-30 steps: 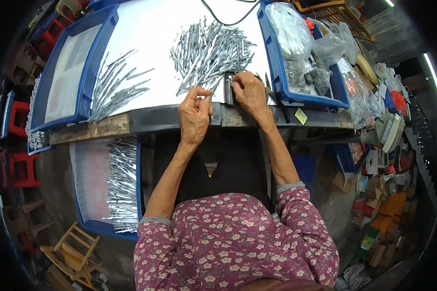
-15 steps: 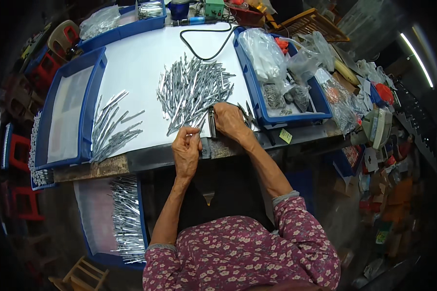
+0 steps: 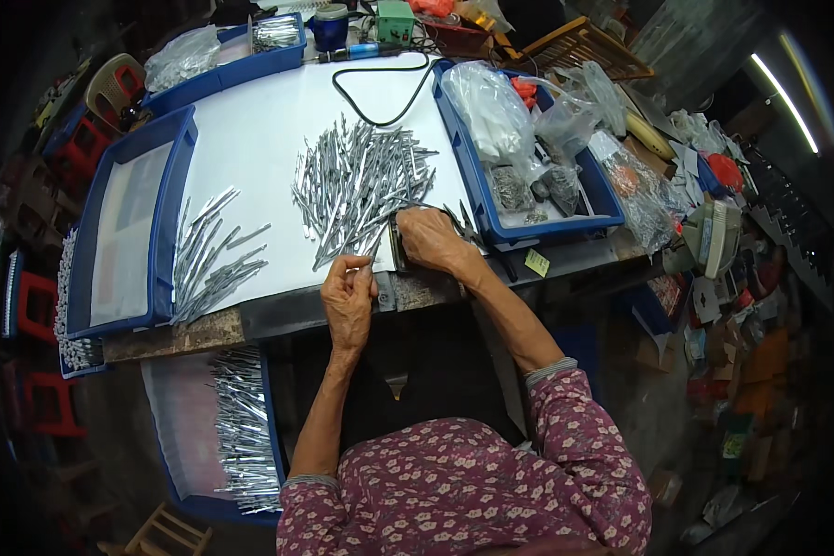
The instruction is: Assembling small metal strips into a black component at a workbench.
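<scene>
A pile of thin silvery metal rods (image 3: 357, 181) lies on the white sheet (image 3: 259, 111) covering the table. At the near edge of the pile my left hand (image 3: 347, 301) is closed in a pinch on one slim metal rod (image 3: 376, 245). My right hand (image 3: 433, 243) is curled beside it, touching a narrow upright dark metal piece (image 3: 397, 248) at the table edge. Its fingertips are hidden, so what it grips cannot be made out. Pliers (image 3: 466, 222) lie just right of that hand. A smaller fan of rods (image 3: 215, 255) rests to the left.
A blue tray (image 3: 183, 176) stands at the left. Another blue tray (image 3: 491, 218) at the right holds plastic bags and small metal parts. Below the table a third tray (image 3: 271, 417) holds rods. A black cable (image 3: 343, 91) loops at the back.
The whole view has shifted slightly, with the table lower and a little left. Both hands keep nearly the same place at the pile's near edge, fingers still closed.
</scene>
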`<state>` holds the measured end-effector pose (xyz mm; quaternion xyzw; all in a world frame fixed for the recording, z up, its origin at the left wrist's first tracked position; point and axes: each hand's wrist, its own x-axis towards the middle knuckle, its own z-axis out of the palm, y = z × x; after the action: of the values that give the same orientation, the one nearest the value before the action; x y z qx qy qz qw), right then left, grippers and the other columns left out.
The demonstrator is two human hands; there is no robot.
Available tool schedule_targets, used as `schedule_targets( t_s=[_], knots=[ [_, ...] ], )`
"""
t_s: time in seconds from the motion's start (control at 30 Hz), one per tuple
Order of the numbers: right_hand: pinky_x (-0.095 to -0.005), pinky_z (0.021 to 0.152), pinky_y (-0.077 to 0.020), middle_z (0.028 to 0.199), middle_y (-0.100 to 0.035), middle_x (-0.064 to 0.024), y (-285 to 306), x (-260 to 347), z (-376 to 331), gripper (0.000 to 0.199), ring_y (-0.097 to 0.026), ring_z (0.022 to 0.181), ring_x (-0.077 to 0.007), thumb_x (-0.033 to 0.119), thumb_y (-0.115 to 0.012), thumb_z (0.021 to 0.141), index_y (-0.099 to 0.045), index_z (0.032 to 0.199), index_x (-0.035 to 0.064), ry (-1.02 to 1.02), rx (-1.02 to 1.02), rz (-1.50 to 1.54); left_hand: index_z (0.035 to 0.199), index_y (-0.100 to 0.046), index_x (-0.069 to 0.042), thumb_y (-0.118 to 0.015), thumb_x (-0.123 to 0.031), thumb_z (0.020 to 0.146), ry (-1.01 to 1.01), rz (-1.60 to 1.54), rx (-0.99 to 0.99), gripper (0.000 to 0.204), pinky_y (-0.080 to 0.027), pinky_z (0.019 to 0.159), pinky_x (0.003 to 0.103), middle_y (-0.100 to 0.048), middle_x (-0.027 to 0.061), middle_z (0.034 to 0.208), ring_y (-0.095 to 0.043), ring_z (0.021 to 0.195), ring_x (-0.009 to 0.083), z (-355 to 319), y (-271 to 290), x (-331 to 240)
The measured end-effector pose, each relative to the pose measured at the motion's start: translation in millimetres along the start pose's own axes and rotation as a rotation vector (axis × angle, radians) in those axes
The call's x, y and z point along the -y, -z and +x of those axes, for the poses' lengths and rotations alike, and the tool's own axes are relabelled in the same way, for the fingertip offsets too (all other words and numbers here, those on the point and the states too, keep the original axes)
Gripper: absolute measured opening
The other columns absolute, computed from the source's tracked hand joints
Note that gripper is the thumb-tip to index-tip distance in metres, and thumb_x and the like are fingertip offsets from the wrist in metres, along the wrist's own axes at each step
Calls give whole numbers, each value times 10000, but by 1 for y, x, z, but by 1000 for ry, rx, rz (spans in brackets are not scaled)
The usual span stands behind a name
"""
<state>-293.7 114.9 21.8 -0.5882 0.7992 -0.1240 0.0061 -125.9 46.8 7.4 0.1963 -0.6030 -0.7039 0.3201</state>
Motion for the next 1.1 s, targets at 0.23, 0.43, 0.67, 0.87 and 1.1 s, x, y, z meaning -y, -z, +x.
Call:
schedule_targets(
  t_s=[0.23,0.43,0.67,0.87,1.1],
  knots=[
    [-442,582,-453,757,-551,-212,-1,8,-6,96,-564,702,-375,40,-526,697,-535,759,-32,5,-53,-49,890,-523,-32,-487,-70,870,18,-50,-5,56,-261,428,161,-473,-33,570,-373,479,4,-1,1,-1],
    [-406,575,-471,742,-545,-220,-7,14,-9,112,-578,696,-344,24,-543,678,-527,754,-56,-58,-76,-128,892,-509,-32,-500,-77,864,107,-106,-6,54,-241,379,151,-485,-20,570,-351,434,3,-4,0,-2],
    [-412,544,-434,660,-530,-177,-16,11,-10,95,-554,604,-343,60,-555,694,-484,728,6,-71,-380,-48,959,-477,-11,-517,-72,845,203,-352,51,135,-213,367,167,-488,31,590,-297,420,20,0,4,1],
    [-207,496,-386,636,-521,-2,-9,36,-26,77,-481,568,-52,54,-583,766,-541,778,-9,-249,-386,784,960,-475,-3,-493,-50,849,259,-454,27,122,-189,349,154,-496,51,599,-289,403,8,4,3,1],
    [-189,508,-408,686,-557,2,-4,53,-35,74,-488,581,-39,13,-592,736,-570,805,-5,-285,-354,1024,953,-478,2,-496,-42,846,291,-509,52,117,-200,349,148,-488,48,599,-293,409,16,2,3,-1]
  ],
)
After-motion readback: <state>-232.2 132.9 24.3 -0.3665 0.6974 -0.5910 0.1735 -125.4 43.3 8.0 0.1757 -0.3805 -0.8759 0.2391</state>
